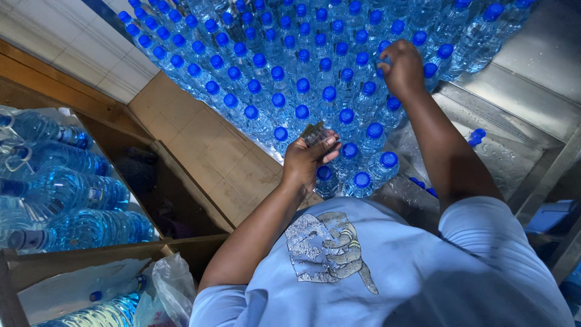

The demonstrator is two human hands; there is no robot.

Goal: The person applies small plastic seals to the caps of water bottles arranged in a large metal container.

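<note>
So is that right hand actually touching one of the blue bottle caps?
Touching: the head view shows the right hand closed over a blue cap among the bottles.

Upright bottles [302, 72] crowd the metal table [526, 109] (stacked bottles [66, 194] lie left)

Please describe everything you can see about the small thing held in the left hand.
The small stack in the left hand looks like thin, flat pieces, dark grey with a pale edge, maybe sleeves or labels; it is too small to tell. The fingers and thumb pinch it. It sits tilted, just above the blue-capped clear water bottles. Only this hand touches it.
</note>
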